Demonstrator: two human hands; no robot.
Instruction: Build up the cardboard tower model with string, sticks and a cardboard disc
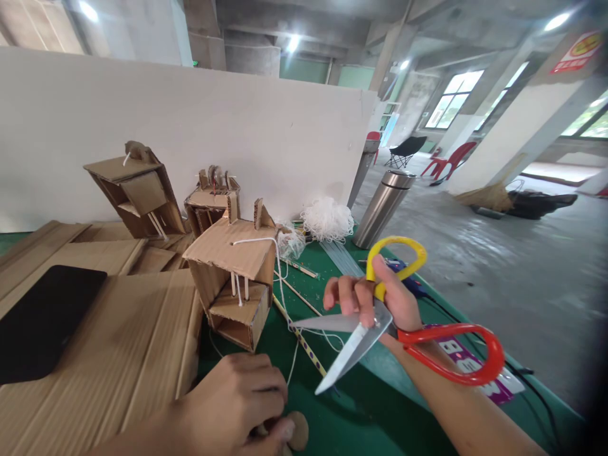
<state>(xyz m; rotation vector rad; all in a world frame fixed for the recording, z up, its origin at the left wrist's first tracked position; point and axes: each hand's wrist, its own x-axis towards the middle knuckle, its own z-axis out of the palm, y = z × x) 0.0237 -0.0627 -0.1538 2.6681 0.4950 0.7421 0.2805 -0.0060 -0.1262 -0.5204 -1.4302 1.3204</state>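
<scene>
I am seeing green room on the tabletop point(356, 421) between my left hand point(232, 405), with its round brown piece point(298, 430), and my right arm. A hand could be passing low there. The open scissors point(380, 320) in my right hand point(370, 294) are sticking out over the far side of that room. The spotted stick point(306, 350) and loose string point(280, 285) are lying across the way. The near cardboard box point(237, 247) is blocking the middle, and the white wall point(190, 120) and shiny bottle point(384, 209) are standing behind.
</scene>
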